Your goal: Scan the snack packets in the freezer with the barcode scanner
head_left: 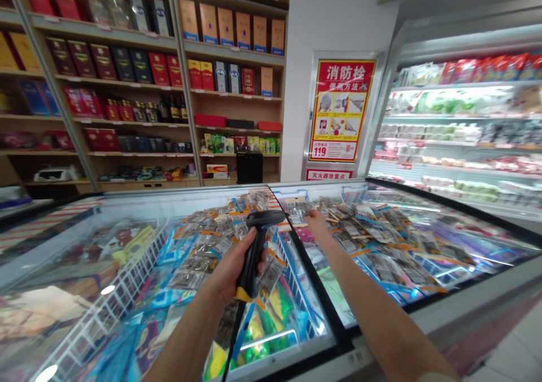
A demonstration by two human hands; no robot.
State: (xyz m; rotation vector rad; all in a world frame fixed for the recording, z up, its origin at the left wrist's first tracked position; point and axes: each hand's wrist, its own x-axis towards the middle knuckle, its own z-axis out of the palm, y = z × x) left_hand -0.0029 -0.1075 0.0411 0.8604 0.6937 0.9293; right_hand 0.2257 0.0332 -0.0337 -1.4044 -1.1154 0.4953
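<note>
My left hand (232, 269) is wrapped around the handle of a black and yellow barcode scanner (250, 260), its head level and its cord hanging down. Under and beyond the scanner, a heap of small clear-and-dark packets (199, 260) lies on the freezer's glass top. My right hand (317, 225) reaches past the black divider bar, fingers pinched at the edge of a small packet (298, 208); its fingertips are partly hidden. Close to that hand's right side spreads another pile of similar packets (381, 229) with blue and orange edges.
The chest freezer (311, 269) holds white wire baskets (114, 297) and bagged goods beneath the glass. Behind stand wooden shelves (127, 85) of boxes and bottles. A red and yellow fire-hydrant sign (342, 111) hangs on the wall, with a lit refrigerated display (461, 119) at right.
</note>
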